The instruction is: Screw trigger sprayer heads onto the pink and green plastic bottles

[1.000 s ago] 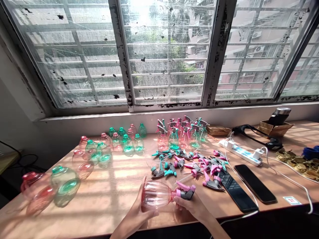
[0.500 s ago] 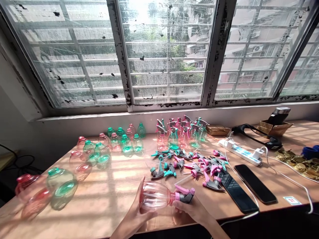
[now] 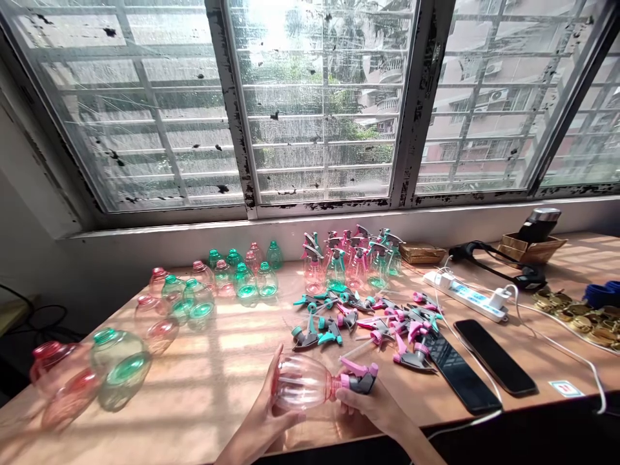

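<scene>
A clear pink spray bottle (image 3: pixel 303 382) lies on its side in the air above the table's front edge, its neck toward the right. My left hand (image 3: pixel 271 403) is wrapped round its base end. At the neck, my right hand (image 3: pixel 361 402) grips the pink collar of the grey and pink spray head (image 3: pixel 359 378). Just beyond the bottle lies a pile of loose trigger spray heads (image 3: pixel 339 323) in grey, pink and teal. Part of my right fingers is hidden behind the neck.
Open pink and green bottles (image 3: pixel 247 282) stand at the left and back. Several bottles with spray heads (image 3: pixel 357 270) stand by the window. Two phones (image 3: pixel 495 356), a power strip (image 3: pixel 465 296) with white cables, a headset-like black strap (image 3: pixel 498 261) and gold pieces (image 3: pixel 576 316) lie right.
Almost nothing differs. Both hands keep their hold on the spray bottle, and the view has shifted very slightly.
</scene>
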The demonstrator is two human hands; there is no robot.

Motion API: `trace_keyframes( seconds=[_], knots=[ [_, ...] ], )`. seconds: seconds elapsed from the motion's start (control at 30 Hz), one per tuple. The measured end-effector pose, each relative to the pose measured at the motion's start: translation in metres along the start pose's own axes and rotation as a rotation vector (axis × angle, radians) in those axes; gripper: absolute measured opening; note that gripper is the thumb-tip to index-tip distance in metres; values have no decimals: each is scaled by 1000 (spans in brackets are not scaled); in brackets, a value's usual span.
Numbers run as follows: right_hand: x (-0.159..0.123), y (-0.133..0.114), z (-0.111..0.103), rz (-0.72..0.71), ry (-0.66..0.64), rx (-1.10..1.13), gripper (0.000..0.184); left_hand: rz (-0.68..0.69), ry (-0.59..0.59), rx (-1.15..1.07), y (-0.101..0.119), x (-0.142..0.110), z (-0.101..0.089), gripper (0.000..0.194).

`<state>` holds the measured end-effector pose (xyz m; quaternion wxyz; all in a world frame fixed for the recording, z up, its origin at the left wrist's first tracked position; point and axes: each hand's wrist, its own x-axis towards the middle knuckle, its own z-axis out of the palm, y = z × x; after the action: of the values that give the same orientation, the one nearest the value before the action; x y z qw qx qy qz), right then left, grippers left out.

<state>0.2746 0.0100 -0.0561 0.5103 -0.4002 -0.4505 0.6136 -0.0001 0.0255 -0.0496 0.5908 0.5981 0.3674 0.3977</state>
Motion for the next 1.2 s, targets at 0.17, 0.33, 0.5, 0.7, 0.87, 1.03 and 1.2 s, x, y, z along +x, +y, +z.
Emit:
trace_keyframes(
  seconds=[0.17, 0.33, 0.5, 0.7, 0.87, 1.03, 1.2],
  knots=[
    [1, 6, -1, 0, 13, -8, 75, 2, 12, -18, -5, 0, 1, 116],
    [0, 1, -2, -25, 2, -42, 87, -2, 8, -21, 0, -2, 1, 123],
    [-1, 1, -2, -14, 4, -57, 88, -15, 7, -28, -2, -1, 2, 134],
    [-1, 8, -4, -9, -6, -23, 90, -7, 39, -27, -7, 0, 0, 120],
    [-1, 2, -3, -16, 2, -38, 93, -7, 43, -19, -7, 0, 1, 119],
    [-3, -8, -3, -6, -33, -78, 88, 11, 38, 9, -5, -2, 2, 120],
    [0, -1, 0, -18, 24, -41, 95, 15, -4, -2, -8, -1, 1, 125]
  ],
)
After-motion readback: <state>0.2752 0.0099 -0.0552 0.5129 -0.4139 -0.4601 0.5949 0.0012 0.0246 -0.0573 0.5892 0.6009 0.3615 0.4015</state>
